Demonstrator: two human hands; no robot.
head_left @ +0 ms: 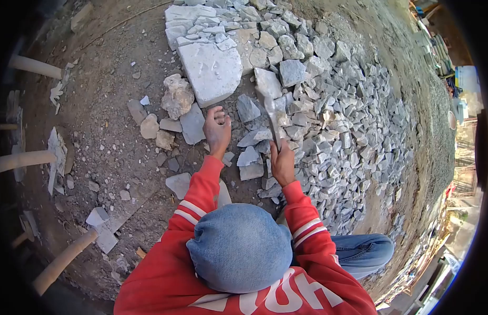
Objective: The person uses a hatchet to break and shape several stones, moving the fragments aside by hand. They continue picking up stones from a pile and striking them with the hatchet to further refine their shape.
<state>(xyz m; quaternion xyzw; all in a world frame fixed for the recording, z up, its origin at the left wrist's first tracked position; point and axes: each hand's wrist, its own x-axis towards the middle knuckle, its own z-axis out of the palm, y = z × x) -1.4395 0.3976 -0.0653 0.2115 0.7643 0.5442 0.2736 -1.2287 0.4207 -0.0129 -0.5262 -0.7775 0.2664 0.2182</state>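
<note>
My right hand (283, 164) is closed around the handle of a hammer (275, 122), which points away from me over the broken stones. The dusty grey block at its far end looks like the hammer's head. My left hand (217, 131) is loosely curled, thumb apart from the fingers, with nothing seen in it. It hovers just in front of a large pale stone block (211, 71), beside a flat grey stone (192, 125). Between my hands lie several grey stone pieces (248, 108). A lumpy brownish stone (178, 96) sits left of the block.
A wide heap of crushed stone (354, 136) spreads along the right. Long wooden handles (65, 261) reach in from the left edge. A round denim-covered shape (241, 247) fills the lower middle, and a bent knee in jeans (365, 252) rests beside the heap.
</note>
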